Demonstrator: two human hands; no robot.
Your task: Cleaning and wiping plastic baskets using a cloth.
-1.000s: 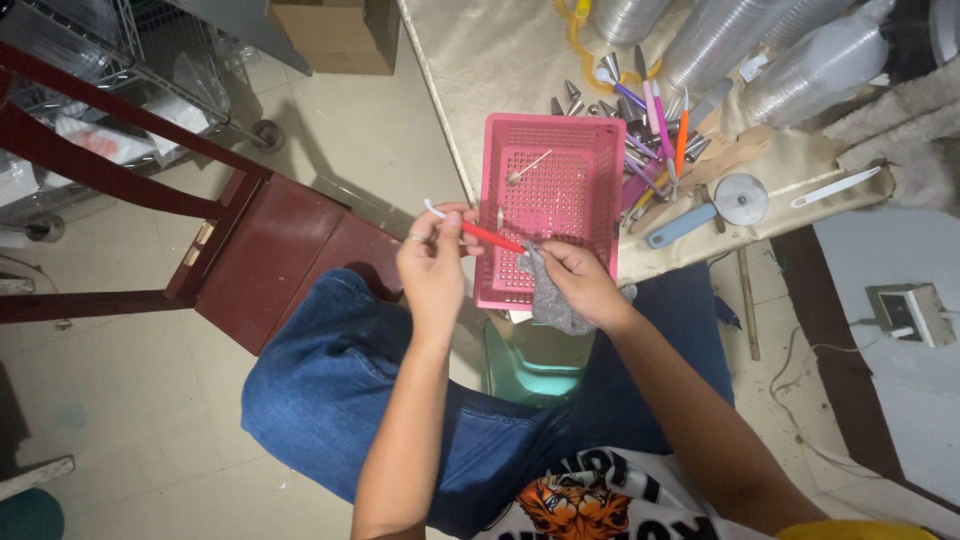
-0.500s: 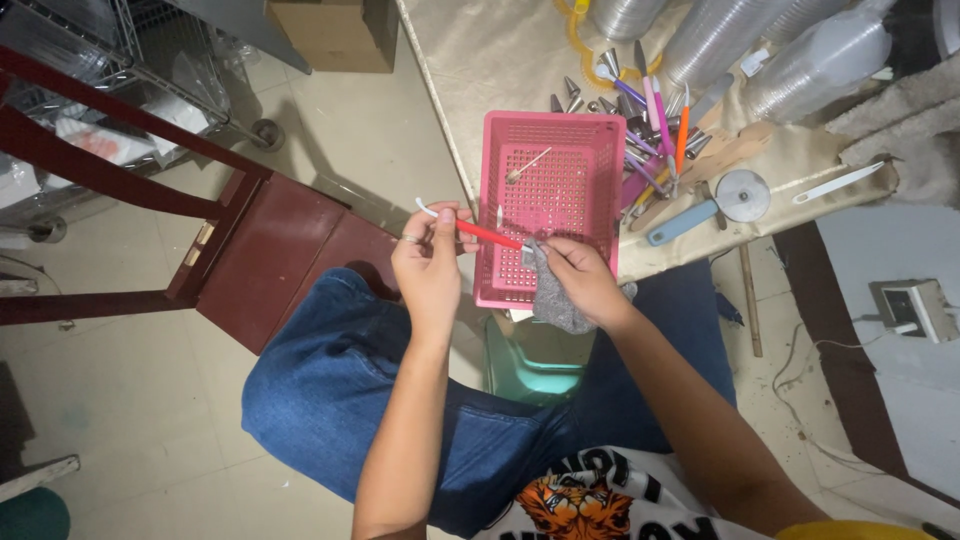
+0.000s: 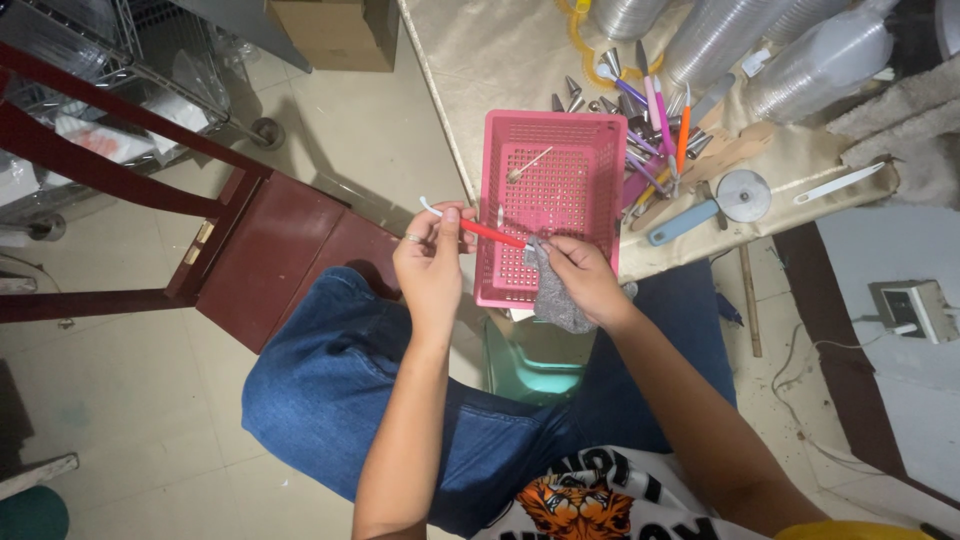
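Observation:
My left hand (image 3: pixel 432 262) grips a thin tool with a red handle and a white end (image 3: pixel 478 229), held level over my lap. My right hand (image 3: pixel 580 275) pinches a grey cloth (image 3: pixel 553 297) around the tool's far tip. Both hands hover at the near edge of a pink perforated plastic basket (image 3: pixel 602 180), which holds a small metal tool (image 3: pixel 527 166).
A table with a beige cover (image 3: pixel 500 50) carries several coloured-handled tools (image 3: pixel 655 120), metal cone tips, a wheel cutter with a blue handle (image 3: pixel 715 203) and stacked clear cups (image 3: pixel 790 50). A dark red chair (image 3: pixel 270 260) stands left. A green stool (image 3: pixel 530 360) sits below me.
Both hands shifted slightly, with the tool still in the cloth; otherwise nothing has visibly changed.

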